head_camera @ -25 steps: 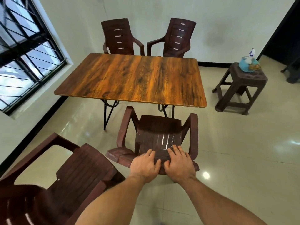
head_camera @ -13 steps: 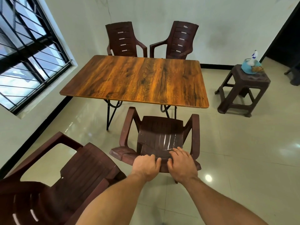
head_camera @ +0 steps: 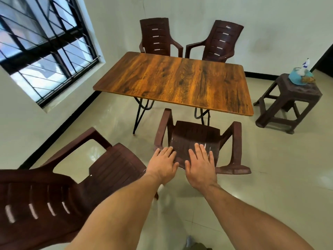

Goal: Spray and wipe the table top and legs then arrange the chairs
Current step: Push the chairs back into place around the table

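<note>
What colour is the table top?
The table top is orange-brown wood grain with dark streaks, seen best in the head view.

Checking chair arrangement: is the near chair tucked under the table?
Out: the near chair shows its whole seat, short of the table edge.

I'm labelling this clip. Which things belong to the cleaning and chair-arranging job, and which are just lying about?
Job: table; near chair, with left hand and right hand flat on its back; side chair; far left chair; far right chair; spray bottle and blue cloth on the stool.
Just there: stool; window.
</note>
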Motion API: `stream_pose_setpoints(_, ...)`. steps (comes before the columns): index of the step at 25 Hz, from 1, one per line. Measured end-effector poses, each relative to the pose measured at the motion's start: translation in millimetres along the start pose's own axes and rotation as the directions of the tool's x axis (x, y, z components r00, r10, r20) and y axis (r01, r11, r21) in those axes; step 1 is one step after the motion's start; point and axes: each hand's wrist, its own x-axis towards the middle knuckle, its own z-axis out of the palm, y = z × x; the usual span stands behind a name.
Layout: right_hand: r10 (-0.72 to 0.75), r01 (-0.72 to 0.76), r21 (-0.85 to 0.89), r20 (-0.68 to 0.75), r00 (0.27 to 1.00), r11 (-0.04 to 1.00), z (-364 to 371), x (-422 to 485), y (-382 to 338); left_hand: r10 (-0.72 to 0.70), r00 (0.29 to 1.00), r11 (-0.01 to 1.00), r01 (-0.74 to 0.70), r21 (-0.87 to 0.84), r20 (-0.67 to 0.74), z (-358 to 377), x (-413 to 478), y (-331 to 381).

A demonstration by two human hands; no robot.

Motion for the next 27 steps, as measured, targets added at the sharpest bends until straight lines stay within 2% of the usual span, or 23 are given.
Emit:
stream_pose_setpoints(1,-0.046,0.046,-0.023,-0.021,0.999,0.999,10.3,-9.0,-38.8,-0.002,1.000,1.000,0.002,-0.001,-0.018,2.1,-23.3,-31.6)
stream_pose_setpoints(3,-0.061,0.061,-0.019,-0.020,0.998,0.998,22.3,-15.0,-69.0,0.000,0.999,1.000,0.001,0.014,-0.035,-1.7,-39.2,-55.0)
stream_pose_setpoints(7,-0.121,0.121,-0.011,-0.022,0.992,0.993,77.6,-47.3,-219.2,-0.101,0.995,0.994,0.101,0.039,0.018,17.6,-130.9,-182.2)
stream_pose_setpoints(8,-0.128,0.128,0.015,-0.010,0.992,0.992,95.1,-63.1,-276.3,-0.118,0.992,0.992,0.115,0.059,0.047,22.7,-169.6,-229.1)
stream_pose_setpoints(12,-0.153,0.150,0.121,0.018,0.988,0.981,123.8,-110.4,-424.8,-0.218,0.969,0.975,0.209,0.079,0.117,18.7,-279.8,-346.2)
stream_pose_setpoints(16,-0.281,0.262,0.208,0.065,0.957,0.942,127.5,-143.9,-540.1,-0.288,0.948,0.957,0.280,0.075,0.137,13.1,-360.2,-424.3)
stream_pose_setpoints(18,-0.322,0.292,0.224,0.111,0.940,0.930,133.4,-160.2,-580.2,-0.313,0.935,0.948,0.297,0.116,0.164,17.2,-384.2,-449.7)
stream_pose_setpoints(19,-0.293,0.257,0.236,0.136,0.946,0.937,137.8,-169.7,-594.6,-0.306,0.936,0.948,0.283,0.142,0.175,19.6,-390.8,-458.8)
stream_pose_setpoints(21,-0.144,0.102,0.246,0.158,0.977,0.964,145.2,-181.9,-609.7,-0.257,0.951,0.959,0.228,0.170,0.174,24.4,-393.0,-471.7)
stream_pose_setpoints(23,-0.058,0.033,0.167,0.152,0.987,0.985,147.1,-184.2,-615.6,-0.213,0.966,0.967,0.187,0.171,0.146,22.4,-387.7,-478.4)
stream_pose_setpoints(25,-0.053,0.034,0.125,0.156,0.986,0.992,147.5,-177.4,-617.6,-0.184,0.970,0.968,0.151,0.203,0.158,18.1,-376.7,-485.5)
stream_pose_setpoints(27,-0.118,0.101,0.127,0.133,0.984,0.987,144.5,-171.3,-618.0,-0.184,0.972,0.965,0.151,0.213,0.147,15.5,-369.1,-491.6)
